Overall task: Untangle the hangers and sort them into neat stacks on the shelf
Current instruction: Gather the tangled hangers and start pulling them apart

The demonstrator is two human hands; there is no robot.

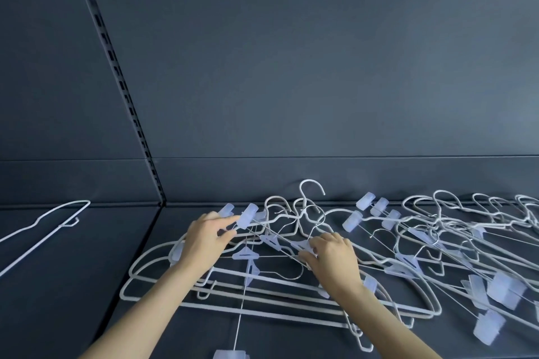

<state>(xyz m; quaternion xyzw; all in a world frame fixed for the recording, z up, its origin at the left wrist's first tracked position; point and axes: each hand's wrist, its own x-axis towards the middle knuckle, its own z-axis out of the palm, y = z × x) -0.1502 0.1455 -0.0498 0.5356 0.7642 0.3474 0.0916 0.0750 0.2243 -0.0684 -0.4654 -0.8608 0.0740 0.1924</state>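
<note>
Where the tangled hangers sprawl from the shelf's middle to its right edge, the left hand pinches a translucent clip, the right hand pinches another clip (fingers curled); a lone hanger lies near the left edge.

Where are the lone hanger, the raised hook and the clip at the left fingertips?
Lone hanger (87, 202): head view, its far rounded end.
Raised hook (310, 180): head view, top of its curve.
Clip (247, 214): head view, middle of its translucent body.
</note>
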